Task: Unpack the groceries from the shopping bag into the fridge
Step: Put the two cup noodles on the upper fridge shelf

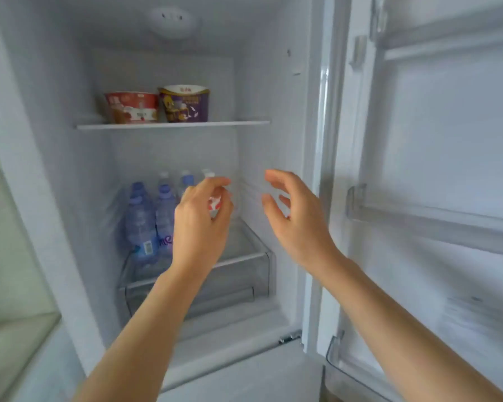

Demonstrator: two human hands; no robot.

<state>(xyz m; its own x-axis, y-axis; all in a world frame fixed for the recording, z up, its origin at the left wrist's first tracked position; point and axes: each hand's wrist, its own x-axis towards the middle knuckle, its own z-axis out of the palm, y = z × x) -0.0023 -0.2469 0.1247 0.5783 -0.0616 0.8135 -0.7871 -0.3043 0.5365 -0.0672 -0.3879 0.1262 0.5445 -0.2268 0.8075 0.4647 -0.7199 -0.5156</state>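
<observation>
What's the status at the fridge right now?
Left hand at red-white bottle, grip unclear. Right hand open, empty. Blue bottles crowd left; space right clear.

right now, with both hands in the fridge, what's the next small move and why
Probably draw the left hand back from the red-and-white bottle: it already stands in line beside the blue-capped water bottles, fingers curled loosely round it. The right hand hovers open, holding nothing.

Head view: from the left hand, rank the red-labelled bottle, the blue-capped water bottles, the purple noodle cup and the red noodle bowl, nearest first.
1. Red-labelled bottle: right behind the left hand, at its fingers.
2. Blue-capped water bottles: just left of the hand, same level.
3-4. Purple noodle cup and red noodle bowl: both on the shelf above; too close to call.
</observation>
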